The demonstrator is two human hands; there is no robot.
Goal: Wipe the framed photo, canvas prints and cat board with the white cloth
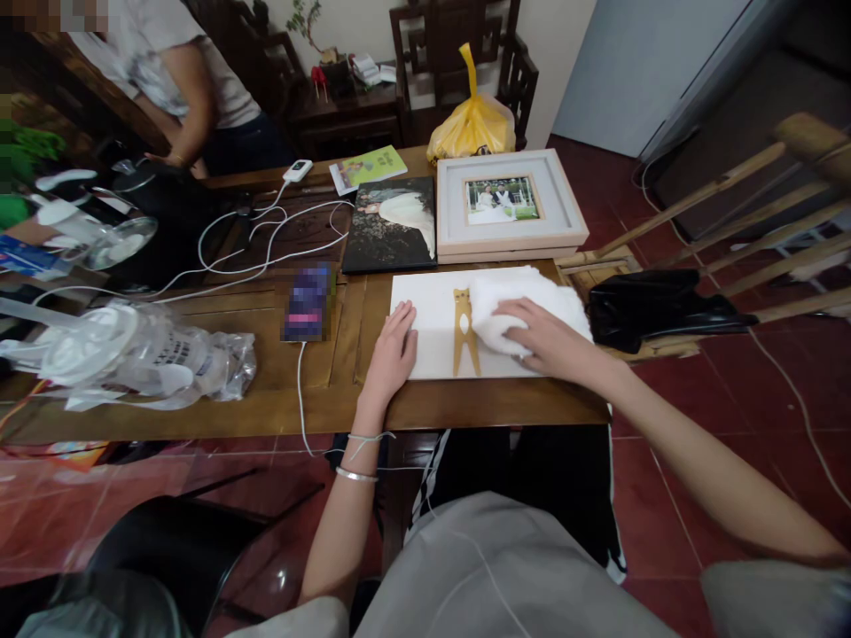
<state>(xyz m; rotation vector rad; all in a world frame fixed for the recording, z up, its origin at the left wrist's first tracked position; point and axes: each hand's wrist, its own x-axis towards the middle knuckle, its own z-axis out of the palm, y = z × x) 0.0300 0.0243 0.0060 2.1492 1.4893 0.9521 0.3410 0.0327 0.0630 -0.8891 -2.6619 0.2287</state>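
A white board point(429, 354) with a tan cat figure point(461, 310) on it lies at the table's near edge. My left hand point(391, 350) rests on the board's left edge, fingers stretched out and holding nothing. On the right part of the board, my right hand point(549, 341) is closed on a bunched white fluffy cloth point(542, 294), just right of the cat figure. The cloth covers the board's upper right corner. Whether the cat is printed or a separate piece, I cannot tell.
Behind the board are a dark wedding photo panel point(391, 252) and a framed photo point(565, 199). A yellow bag point(473, 128) stands at the back. Leftward lie a charging phone point(308, 301), cables and a plastic cup point(126, 346). A person point(213, 80) stands across the table.
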